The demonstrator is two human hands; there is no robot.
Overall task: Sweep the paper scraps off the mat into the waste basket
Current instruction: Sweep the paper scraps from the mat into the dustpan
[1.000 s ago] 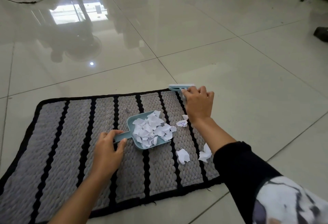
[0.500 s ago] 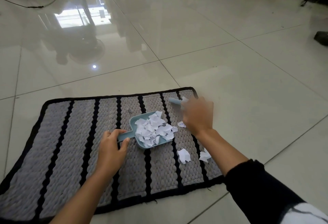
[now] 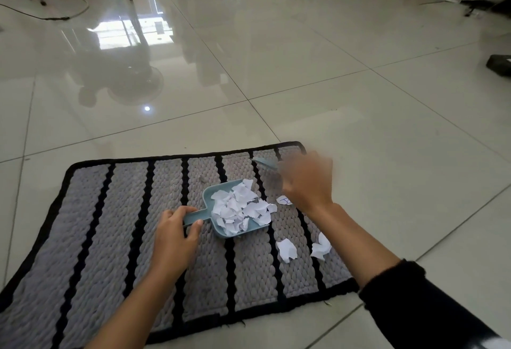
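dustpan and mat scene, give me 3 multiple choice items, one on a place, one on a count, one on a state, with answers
1. Where does the dustpan sit?
A. on the bare floor tiles
B. on the striped mat
C. held up in the air above a basket

2. How many loose paper scraps lie on the mat outside the dustpan?
A. none
B. three
C. ten

3. What is the left hand doing?
A. gripping the dustpan's handle
B. lying flat on the floor
C. pinching a scrap

Answers: 1 B, the pan rests on the grey and black mat. 2 B, one scrap by the right hand and two nearer the front edge. 3 A, its fingers wrap the blue handle.
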